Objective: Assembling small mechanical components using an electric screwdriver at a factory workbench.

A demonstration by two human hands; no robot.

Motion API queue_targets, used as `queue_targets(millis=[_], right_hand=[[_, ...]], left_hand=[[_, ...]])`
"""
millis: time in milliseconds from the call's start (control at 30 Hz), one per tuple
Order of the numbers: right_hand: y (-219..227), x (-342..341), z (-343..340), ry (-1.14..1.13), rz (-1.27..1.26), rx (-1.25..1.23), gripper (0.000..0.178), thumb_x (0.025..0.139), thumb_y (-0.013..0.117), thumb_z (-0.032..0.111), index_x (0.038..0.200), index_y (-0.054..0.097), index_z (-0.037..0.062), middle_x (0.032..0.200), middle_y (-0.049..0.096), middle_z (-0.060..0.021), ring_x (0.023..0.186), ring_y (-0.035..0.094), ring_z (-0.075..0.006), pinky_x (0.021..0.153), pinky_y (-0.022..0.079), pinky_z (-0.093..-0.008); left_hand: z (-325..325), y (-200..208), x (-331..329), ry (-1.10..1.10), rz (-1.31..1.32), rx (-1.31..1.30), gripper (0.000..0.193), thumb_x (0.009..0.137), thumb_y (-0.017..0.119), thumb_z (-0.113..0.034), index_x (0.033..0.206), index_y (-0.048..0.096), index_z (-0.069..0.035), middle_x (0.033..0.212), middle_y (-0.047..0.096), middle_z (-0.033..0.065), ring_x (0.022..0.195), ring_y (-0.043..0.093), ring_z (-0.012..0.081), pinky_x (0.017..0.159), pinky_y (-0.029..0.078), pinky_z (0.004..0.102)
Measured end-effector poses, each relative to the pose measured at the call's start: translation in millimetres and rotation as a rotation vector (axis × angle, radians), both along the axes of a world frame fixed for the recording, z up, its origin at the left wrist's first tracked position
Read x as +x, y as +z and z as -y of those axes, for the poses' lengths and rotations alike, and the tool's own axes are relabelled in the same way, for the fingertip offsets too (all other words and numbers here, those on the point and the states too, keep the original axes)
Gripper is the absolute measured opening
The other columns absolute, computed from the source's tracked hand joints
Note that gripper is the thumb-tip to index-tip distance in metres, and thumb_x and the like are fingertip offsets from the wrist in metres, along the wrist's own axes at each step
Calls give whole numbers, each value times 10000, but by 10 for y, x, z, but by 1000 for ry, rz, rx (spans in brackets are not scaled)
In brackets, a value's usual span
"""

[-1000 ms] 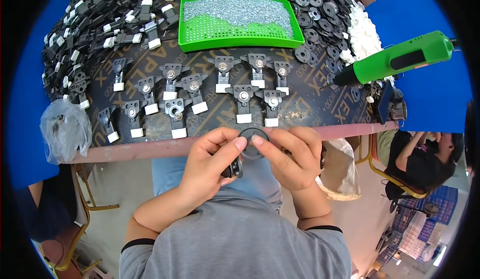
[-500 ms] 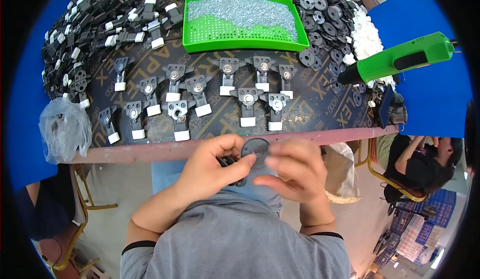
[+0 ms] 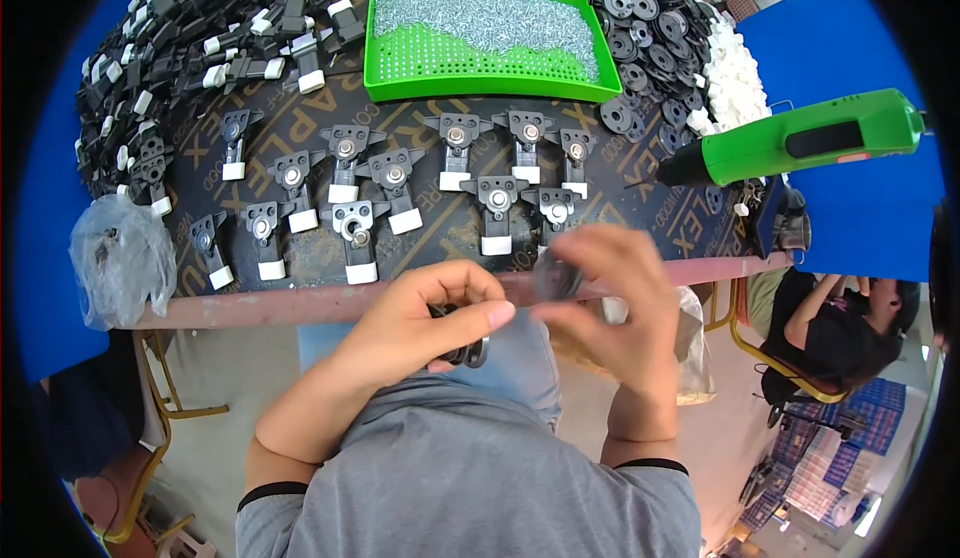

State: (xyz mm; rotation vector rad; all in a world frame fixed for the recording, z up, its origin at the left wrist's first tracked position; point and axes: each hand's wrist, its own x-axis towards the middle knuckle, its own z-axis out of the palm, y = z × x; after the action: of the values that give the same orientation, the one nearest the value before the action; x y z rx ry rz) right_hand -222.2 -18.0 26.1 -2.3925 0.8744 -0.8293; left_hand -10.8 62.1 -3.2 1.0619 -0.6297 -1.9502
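Several black plastic discs [image 3: 474, 352] are wrapped in the fingers of my left hand [image 3: 437, 316], above my lap by the table edge. My right hand [image 3: 625, 303], blurred by motion, holds one more black disc [image 3: 556, 276] between thumb and fingers at the front edge. Beyond my hands, black brackets with white ends lie in loose rows; a bracket [image 3: 497, 213] and another bracket [image 3: 556, 216] are nearest my right hand. One bracket [image 3: 360, 241] at the front of the left group shows a ring-like opening with a metal piece.
A green tray [image 3: 490, 90] of small screws stands at the back. Black parts [image 3: 230, 38] are heaped left, black discs [image 3: 640, 38] and white pieces [image 3: 735, 68] right. A green electric screwdriver [image 3: 815, 138] juts in from the right. A clear plastic bag [image 3: 125, 263] lies front left. Another person [image 3: 830, 333] sits at right.
My right hand has drawn one disc away from my left hand, moving right and up toward the table edge. The left hand keeps the other discs.
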Motion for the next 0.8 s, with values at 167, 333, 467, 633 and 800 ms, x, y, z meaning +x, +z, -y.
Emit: queue_targets(millis=[167,333,467,633,800], right_hand=[[-257,35,141,-269,-61,-64,539,619,892,135,1117,697,63,1125,652,-52,849,591,-150,605,445,-251],[-344,105,229,-282,-87,-76,536,622,890,132,1120,697,86,1116,648,-38,810,570,-138,594,432,-252],[-320,122,256,-307,-98,52,535,614,893,121,1105,686,90,1138,638,-38,734,525,-123,588,427,-248],[-270,198,263,-310,-63,143,537,605,895,100,1094,675,80,1128,631,-36,661,489,-109,569,412,-239],[-3,187,92,-348,129,239,383,686,859,102,1020,688,27,1029,645,-26,684,505,-71,600,411,-215]], left_hand=[[-167,-87,-57,16,-337,-12,214,963,611,-225,1032,583,-24,922,591,65,756,538,98,577,446,237],[-207,-1,-88,40,-300,54,277,959,637,-149,1197,595,-13,999,609,36,872,587,102,750,526,266],[-212,44,-104,55,-246,25,371,957,628,-106,1309,560,-11,1138,617,64,993,611,132,844,553,288],[-236,55,-103,163,-176,-33,364,908,673,-67,1250,571,3,1136,624,108,1040,635,179,812,599,340],[-205,-28,-109,381,-113,-69,342,910,673,-30,1234,570,2,1143,643,100,1020,641,163,832,605,336]])
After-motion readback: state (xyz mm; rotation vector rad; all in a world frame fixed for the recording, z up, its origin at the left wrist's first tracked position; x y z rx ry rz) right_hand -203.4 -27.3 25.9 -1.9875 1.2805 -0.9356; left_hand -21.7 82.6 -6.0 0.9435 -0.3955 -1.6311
